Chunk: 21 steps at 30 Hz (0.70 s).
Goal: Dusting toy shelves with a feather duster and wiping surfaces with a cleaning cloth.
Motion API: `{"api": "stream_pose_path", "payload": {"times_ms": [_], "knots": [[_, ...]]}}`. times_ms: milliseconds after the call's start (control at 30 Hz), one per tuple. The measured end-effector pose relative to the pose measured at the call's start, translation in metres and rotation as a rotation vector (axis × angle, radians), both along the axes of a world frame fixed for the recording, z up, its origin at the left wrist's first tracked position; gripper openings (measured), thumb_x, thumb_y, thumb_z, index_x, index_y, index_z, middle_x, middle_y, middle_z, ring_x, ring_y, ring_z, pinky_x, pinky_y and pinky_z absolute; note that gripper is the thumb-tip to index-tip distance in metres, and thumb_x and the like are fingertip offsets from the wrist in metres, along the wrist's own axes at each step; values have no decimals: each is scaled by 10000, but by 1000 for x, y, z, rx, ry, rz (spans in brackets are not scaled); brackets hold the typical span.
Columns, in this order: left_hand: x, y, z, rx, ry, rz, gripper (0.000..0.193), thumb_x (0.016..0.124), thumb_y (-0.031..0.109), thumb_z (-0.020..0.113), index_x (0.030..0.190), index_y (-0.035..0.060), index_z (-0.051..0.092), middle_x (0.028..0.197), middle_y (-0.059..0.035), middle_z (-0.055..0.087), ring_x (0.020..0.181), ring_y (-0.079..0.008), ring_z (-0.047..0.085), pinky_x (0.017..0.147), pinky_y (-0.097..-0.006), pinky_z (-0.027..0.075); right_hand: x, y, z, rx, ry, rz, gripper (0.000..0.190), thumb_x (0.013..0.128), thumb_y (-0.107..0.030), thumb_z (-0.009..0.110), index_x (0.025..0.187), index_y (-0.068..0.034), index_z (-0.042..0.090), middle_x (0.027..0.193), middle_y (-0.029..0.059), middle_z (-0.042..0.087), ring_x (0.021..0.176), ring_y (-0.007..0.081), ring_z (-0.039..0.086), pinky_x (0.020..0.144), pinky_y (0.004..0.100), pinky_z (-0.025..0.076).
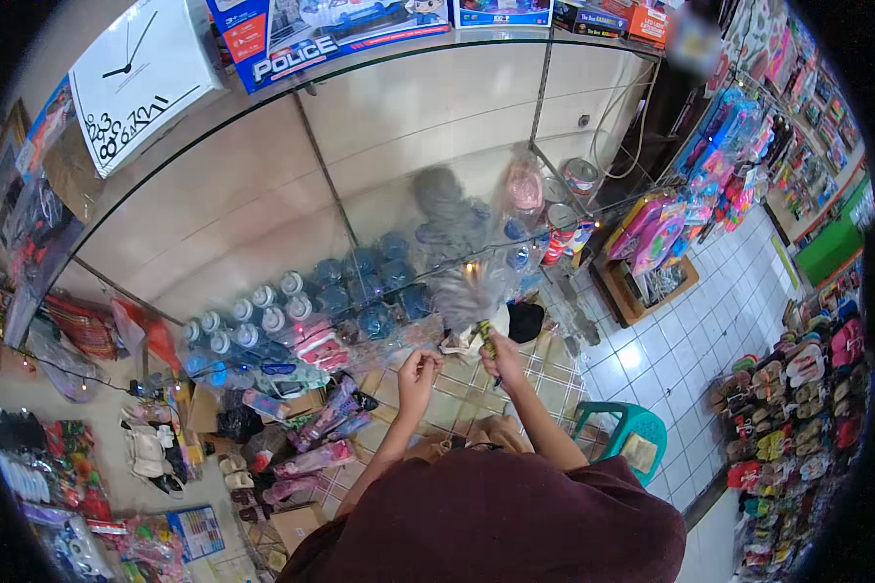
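Note:
My right hand (pixel 504 362) is closed around the yellow-and-black handle of a grey feather duster (pixel 467 295). The duster's blurred fluffy head is over the edge of a glass shelf, at the right end of a row of blue-lidded containers (pixel 375 321). To the left of it, my left hand (pixel 418 368) is raised with its fingers curled and holds nothing that I can see. White-lidded bottles (pixel 262 295) and a pink-and-white packet (pixel 321 346) stand farther left on the same shelf.
Boxed toys (pixel 350 40) and a white clock (pixel 142 80) stand on the upper glass shelf. A green plastic stool (pixel 656 430) is at the right. String lights run along the shelf edge. Hanging goods and footwear (pixel 795 408) line the right side; packaged goods lie at the lower left.

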<state>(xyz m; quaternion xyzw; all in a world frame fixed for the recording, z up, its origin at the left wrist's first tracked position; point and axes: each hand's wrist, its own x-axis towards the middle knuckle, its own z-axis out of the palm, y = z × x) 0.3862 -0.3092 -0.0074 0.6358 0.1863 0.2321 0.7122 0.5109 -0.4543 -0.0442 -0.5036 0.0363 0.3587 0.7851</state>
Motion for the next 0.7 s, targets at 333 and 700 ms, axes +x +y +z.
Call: {"api": "stream_pose_path", "payload": {"times_ms": [333,700], "knots": [[74,-36,40,151,1,-73,107,888,10,441,844,8,538,831,-40,584,798,-109,572,735,-236,454,76,-39,-1,-8,-7,-13,198,910,-326,480,934,-130,506,622,24,490,360,26,278,310,184,170],[129,-89,22,136,9,-107,110,895,26,446,858,1,546,828,-44,583,799,-109,573,745,-250,463,101,-82,15,12,4,58,245,906,-339,492,1030,-130,526,619,10,471,378,26,284,328,177,177]]}}
